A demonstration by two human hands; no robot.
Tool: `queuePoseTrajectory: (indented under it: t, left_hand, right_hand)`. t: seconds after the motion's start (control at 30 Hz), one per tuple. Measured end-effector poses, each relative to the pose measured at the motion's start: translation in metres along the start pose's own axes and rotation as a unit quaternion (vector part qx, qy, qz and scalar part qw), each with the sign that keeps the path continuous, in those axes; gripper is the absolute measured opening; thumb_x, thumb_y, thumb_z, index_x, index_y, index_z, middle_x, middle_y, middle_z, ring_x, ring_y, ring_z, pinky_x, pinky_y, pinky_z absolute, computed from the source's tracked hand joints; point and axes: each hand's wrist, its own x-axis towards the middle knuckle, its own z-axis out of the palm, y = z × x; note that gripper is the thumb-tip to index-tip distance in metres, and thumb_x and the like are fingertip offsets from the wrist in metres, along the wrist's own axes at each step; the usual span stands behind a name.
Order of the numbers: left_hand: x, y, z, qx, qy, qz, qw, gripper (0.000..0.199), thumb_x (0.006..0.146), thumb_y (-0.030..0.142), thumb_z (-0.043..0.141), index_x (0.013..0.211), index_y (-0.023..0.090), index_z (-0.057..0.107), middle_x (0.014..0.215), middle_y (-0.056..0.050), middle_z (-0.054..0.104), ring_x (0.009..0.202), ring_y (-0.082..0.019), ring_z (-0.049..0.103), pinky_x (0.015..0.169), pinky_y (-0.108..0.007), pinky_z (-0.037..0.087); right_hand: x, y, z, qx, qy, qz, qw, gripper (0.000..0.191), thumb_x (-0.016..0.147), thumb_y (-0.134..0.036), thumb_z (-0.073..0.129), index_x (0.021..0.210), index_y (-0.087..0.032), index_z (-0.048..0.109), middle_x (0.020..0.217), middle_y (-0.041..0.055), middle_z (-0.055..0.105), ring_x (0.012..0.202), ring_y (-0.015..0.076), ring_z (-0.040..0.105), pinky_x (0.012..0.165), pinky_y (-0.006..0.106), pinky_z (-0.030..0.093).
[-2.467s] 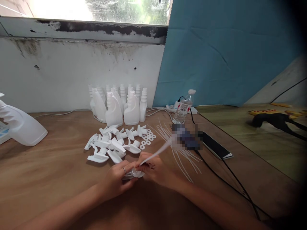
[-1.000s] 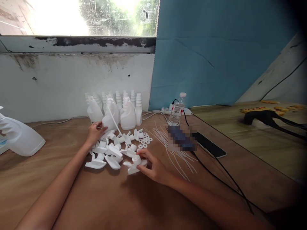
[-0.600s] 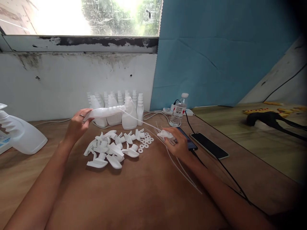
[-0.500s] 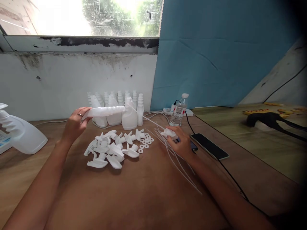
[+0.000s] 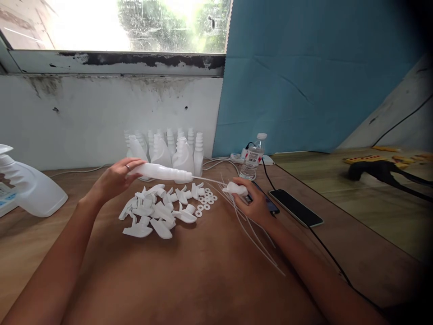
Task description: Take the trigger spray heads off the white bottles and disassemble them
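My left hand (image 5: 120, 176) is closed around the base of a white spray bottle (image 5: 162, 172), tipped on its side with its neck towards the right. In my right hand (image 5: 252, 198) is a white trigger spray head (image 5: 236, 188). Its thin dip tube (image 5: 209, 180) runs left to the bottle's mouth, and the tube's end appears to be inside the neck. Below the bottle lies a pile of white spray heads (image 5: 157, 210), with small white washers (image 5: 206, 198) beside it. Several loose tubes (image 5: 252, 234) lie under and near my right hand.
White bottles (image 5: 182, 155) stand in a group against the wall. A bottle with a spray head (image 5: 32, 185) is at the left. On the right are a water bottle (image 5: 252, 158), a phone (image 5: 296, 206), a second phone (image 5: 272, 206) partly hidden, and a black cable (image 5: 328, 253).
My left hand has brought the bottle right and down, so its mouth now meets the tube's end. The right hand with the spray head has barely moved; the tube now lies flatter.
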Motion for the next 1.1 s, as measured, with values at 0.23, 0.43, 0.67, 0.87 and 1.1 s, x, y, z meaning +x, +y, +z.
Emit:
queuePoseTrajectory:
  t: [0.23,0.43,0.67,0.87,1.1]
  left_hand:
    - [0.006,0.072,-0.006,-0.058,-0.192,-0.011,0.980,0.042,0.089,0.048,0.049,0.123,0.026,0.059,0.119,-0.005,0.063,0.085,-0.021,0.064,0.073,-0.030,0.051]
    - [0.006,0.109,-0.007,-0.166,-0.220,-0.031,0.961,0.039,0.082,0.047,0.060,0.112,0.024,0.059,0.113,-0.004,0.062,0.083,-0.018,0.062,0.073,-0.029,0.053]
    - [0.007,0.140,-0.009,-0.280,-0.300,-0.079,0.908,0.052,0.076,0.039,0.066,0.123,0.028,0.046,0.112,-0.004,0.060,0.095,-0.019,0.060,0.075,-0.029,0.052]
    - [0.005,0.163,-0.002,-0.208,-0.393,-0.088,0.891,0.052,0.074,0.033,0.067,0.122,0.028,0.047,0.088,-0.001,0.064,0.076,-0.021,0.063,0.062,-0.029,0.047]
    - [0.003,0.171,-0.012,-0.304,-0.078,-0.074,0.947,0.059,0.081,0.036,0.066,0.131,0.029,0.035,0.119,-0.007,0.056,0.090,-0.018,0.061,0.067,-0.031,0.054]
  right_hand:
    - [-0.005,-0.013,0.016,0.300,-0.031,0.206,0.931,0.033,0.077,-0.036,0.070,0.104,-0.020,0.059,0.094,0.0047,0.062,0.081,0.0168,0.060,0.070,0.027,0.051]
    - [0.012,-0.027,0.010,0.412,0.099,0.251,0.870,0.039,0.073,-0.044,0.072,0.104,-0.024,0.057,0.088,0.0038,0.063,0.075,0.0173,0.062,0.065,0.030,0.053]
    - [0.053,-0.062,-0.022,0.338,0.105,0.194,0.915,0.038,0.068,-0.033,0.077,0.102,-0.026,0.060,0.075,-0.0040,0.061,0.051,0.0101,0.056,0.048,0.023,0.048]
    - [0.093,-0.119,-0.039,0.122,-0.093,0.076,0.985,0.031,0.071,-0.030,0.075,0.100,-0.022,0.063,0.092,0.0011,0.065,0.072,0.0139,0.061,0.057,0.024,0.048]
    - [0.096,-0.163,-0.033,0.157,-0.221,0.089,0.958,0.029,0.078,-0.026,0.068,0.105,-0.021,0.058,0.069,-0.0033,0.061,0.051,0.0087,0.053,0.045,0.021,0.040]
